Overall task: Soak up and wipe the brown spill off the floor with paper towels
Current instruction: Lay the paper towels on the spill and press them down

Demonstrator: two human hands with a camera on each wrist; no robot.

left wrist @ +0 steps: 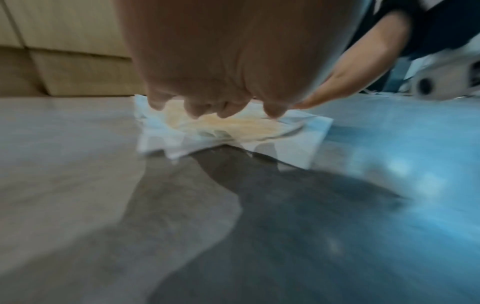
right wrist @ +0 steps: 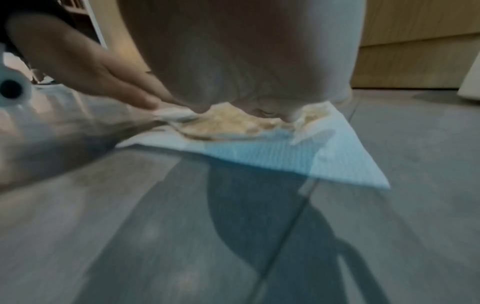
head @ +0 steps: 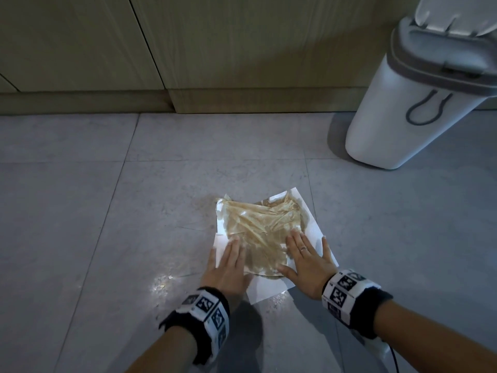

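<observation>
White paper towels lie flat on the grey tiled floor, soaked brown across the middle, with dry white edges at the near and right sides. My left hand presses flat on the towels' left part, fingers straight. My right hand, wearing a ring, presses flat on the right part. In the left wrist view the stained towels sit under my fingertips. In the right wrist view the towels show a brown centre and a dry near corner. A faint wet film shows on the floor left of the towels.
A white bin with a grey lid stands at the back right. Wooden cabinet doors and a plinth run along the back. Wet glints show on the tile near my left wrist.
</observation>
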